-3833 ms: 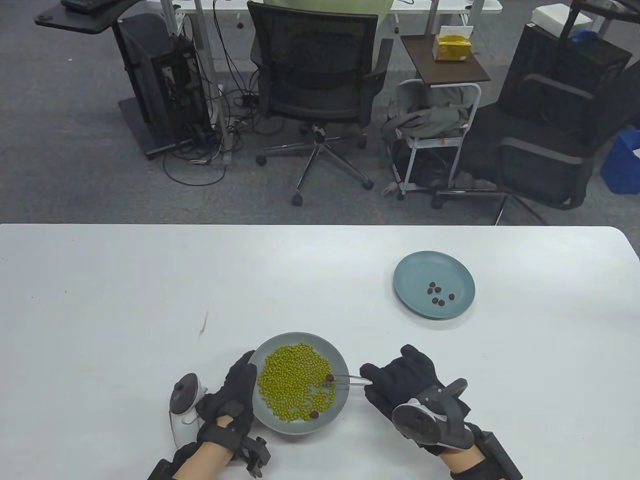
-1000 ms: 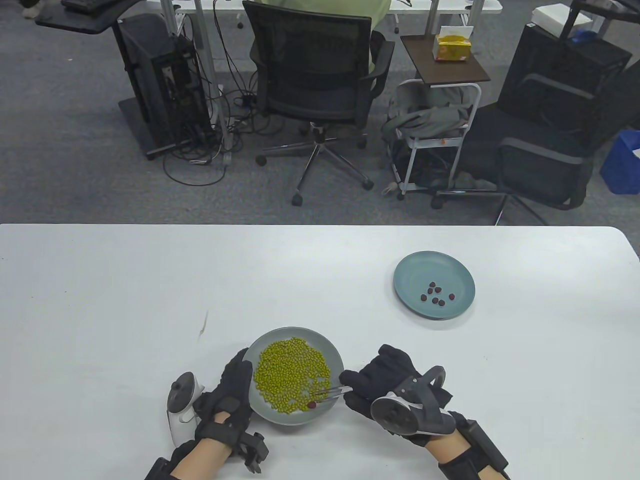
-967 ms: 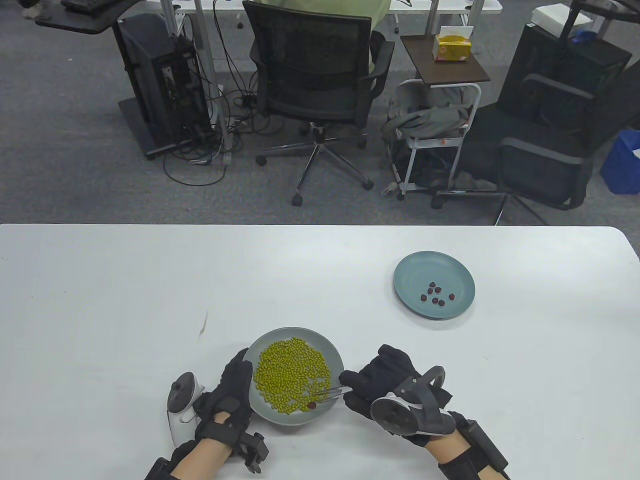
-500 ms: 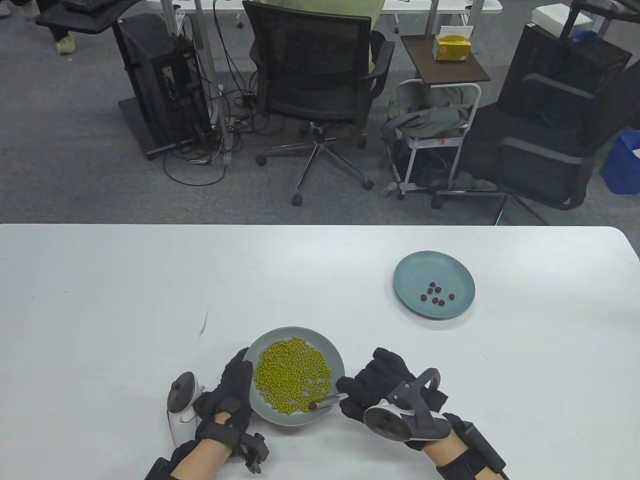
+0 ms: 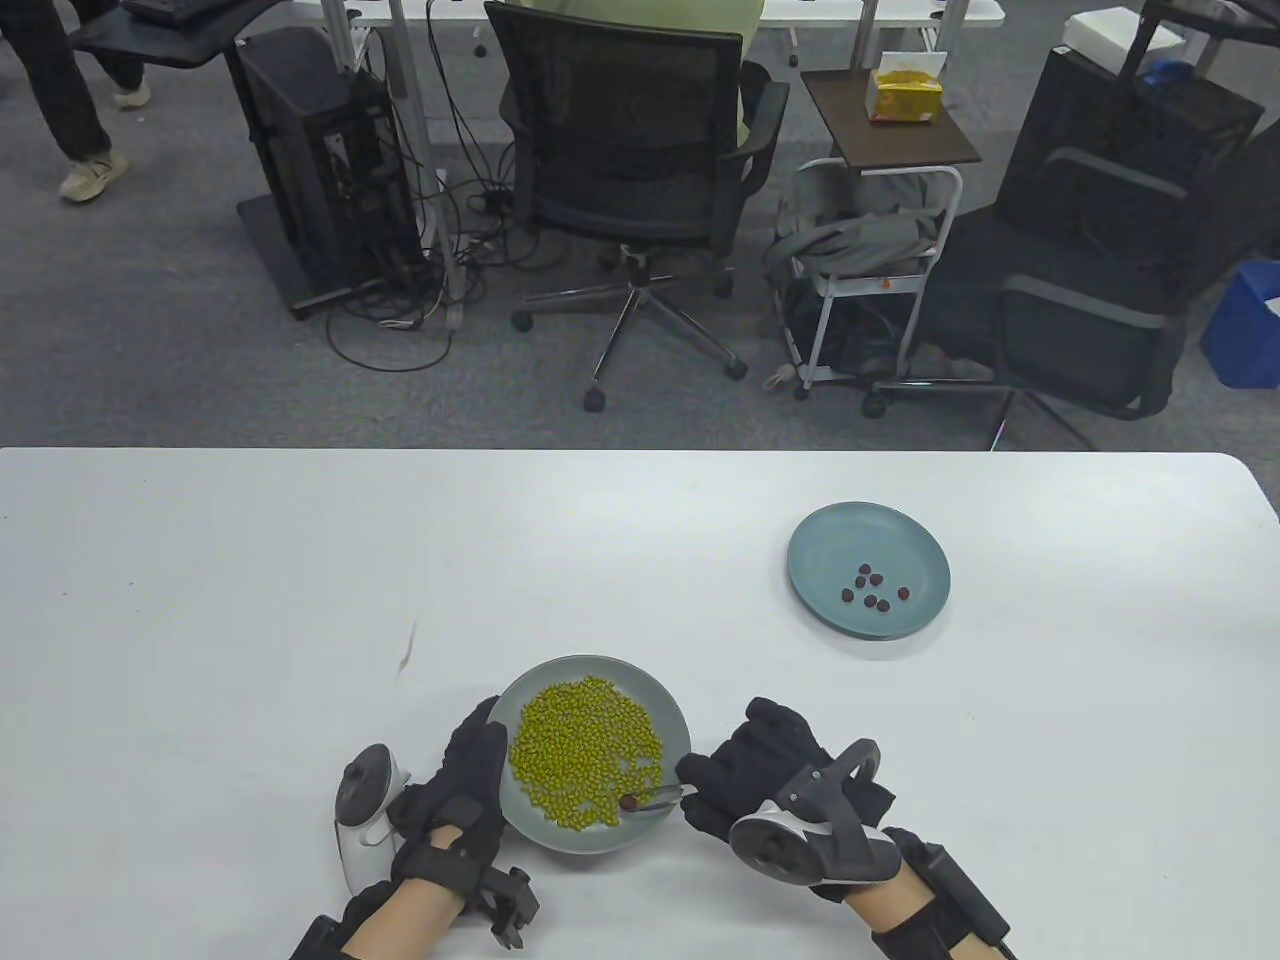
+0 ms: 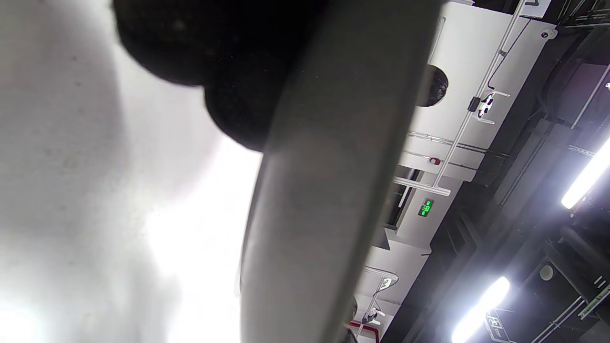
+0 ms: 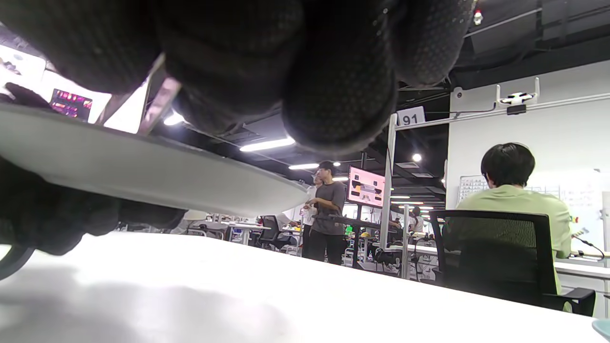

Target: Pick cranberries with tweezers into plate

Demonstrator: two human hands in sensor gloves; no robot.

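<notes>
Right hand (image 5: 775, 770) grip pinches tweezers (image 5: 662, 797), tips closed on a cranberry (image 5: 629, 801) over the grey plate (image 5: 672, 710) of green beans (image 5: 585, 745). Left hand (image 5: 465, 790) holds that plate's rim. Only the table view shows six cranberries on the blue plate (image 5: 830, 530); wrist views show rim undersides.

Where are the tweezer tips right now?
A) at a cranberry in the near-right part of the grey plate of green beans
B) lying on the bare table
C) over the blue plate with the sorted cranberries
A: the tweezers in the right hand reach a cranberry in the grey plate.
</notes>
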